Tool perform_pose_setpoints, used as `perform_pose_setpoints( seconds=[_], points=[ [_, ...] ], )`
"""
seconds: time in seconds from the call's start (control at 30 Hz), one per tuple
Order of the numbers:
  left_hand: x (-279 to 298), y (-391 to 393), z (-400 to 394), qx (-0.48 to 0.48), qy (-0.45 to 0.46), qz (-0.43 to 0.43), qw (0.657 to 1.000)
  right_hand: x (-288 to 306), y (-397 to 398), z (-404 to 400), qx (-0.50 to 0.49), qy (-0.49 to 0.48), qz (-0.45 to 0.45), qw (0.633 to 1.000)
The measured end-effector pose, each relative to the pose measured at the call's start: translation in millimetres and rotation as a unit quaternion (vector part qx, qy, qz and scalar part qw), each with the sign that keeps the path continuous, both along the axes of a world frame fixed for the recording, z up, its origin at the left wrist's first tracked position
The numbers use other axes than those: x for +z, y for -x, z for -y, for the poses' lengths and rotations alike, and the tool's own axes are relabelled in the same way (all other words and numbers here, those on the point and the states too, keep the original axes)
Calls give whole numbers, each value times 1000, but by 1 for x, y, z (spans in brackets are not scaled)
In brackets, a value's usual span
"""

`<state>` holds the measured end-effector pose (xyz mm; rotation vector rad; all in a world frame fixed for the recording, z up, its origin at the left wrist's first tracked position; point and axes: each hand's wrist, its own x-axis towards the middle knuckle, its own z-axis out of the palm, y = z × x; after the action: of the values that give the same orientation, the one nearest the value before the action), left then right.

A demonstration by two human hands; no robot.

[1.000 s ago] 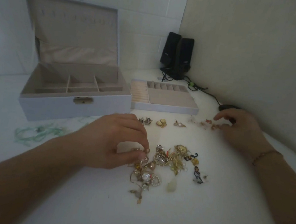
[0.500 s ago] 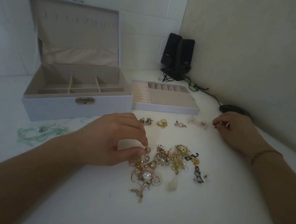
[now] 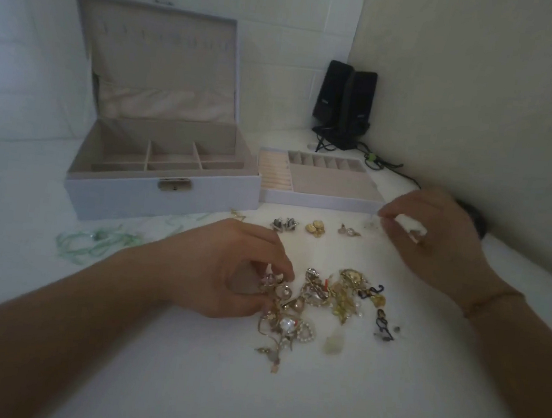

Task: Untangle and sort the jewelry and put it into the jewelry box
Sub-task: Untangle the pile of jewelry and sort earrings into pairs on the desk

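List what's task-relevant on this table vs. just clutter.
Job: tangled jewelry pile; sorted pieces in a row; open jewelry box; removed tray; green necklace; left hand; right hand.
Lying about: black speakers; cable; mouse.

Back in the corner, two black speakers point(image 3: 345, 105) stand side by side against the beige wall point(image 3: 484, 94), a black cable point(image 3: 386, 166) with a green tie trailing from them across the white table point(image 3: 181, 386). A dark computer mouse point(image 3: 473, 217) sits close to the wall.
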<state>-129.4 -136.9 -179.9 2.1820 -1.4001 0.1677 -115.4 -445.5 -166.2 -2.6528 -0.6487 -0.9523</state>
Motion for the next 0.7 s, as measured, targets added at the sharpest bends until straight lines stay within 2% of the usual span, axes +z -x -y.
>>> perform_pose_setpoints(
  seconds=[0.1,0.17,0.27,0.37,0.53,0.63,0.7],
  points=[
    [2,0,-4,14,-8,-2,1000,16,18,-46,152,35,-153,976],
    [4,-3,-7,37,-2,5,999,26,22,-69,168,88,-248,950],
    [5,-9,-13,84,25,33,996,31,17,-93,175,183,-291,923],
    [5,-13,-17,96,39,40,994,27,9,-102,167,216,-299,914],
    [1,-12,-9,137,70,6,988,20,7,-101,174,146,-281,932],
    [0,-8,3,183,132,-114,967,20,10,-102,175,49,-217,959],
    [2,-5,10,197,201,-227,932,18,14,-105,178,-6,-173,969]
  ],
)
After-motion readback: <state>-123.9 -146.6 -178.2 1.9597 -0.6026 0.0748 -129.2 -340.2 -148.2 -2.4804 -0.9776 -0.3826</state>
